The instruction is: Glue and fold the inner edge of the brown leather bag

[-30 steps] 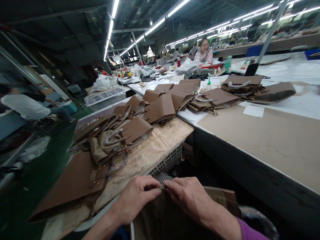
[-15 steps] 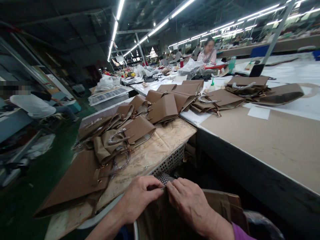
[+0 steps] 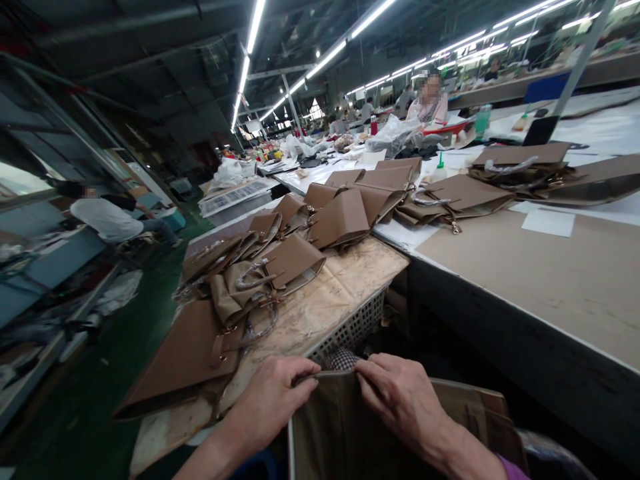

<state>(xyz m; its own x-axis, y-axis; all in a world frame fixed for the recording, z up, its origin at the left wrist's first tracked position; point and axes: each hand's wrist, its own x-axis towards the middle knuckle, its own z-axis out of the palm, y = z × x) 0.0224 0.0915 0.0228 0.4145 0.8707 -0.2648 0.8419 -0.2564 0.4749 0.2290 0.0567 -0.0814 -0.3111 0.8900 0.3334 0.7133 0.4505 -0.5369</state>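
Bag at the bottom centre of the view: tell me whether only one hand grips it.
No, the left hand and the right hand both hold the bag by its upper edge.

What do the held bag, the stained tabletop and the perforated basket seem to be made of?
Held bag: probably matt fabric, showing soft folds, though shadow leaves coated cloth possible.
Stained tabletop: wood or paper-covered board, perhaps; tan, dull, with crease-like lines.
Perforated basket: likely dull, rigid plastic, with regular holes.

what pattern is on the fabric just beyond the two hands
Small dark-and-white checks; the fabric shows best in the head view.
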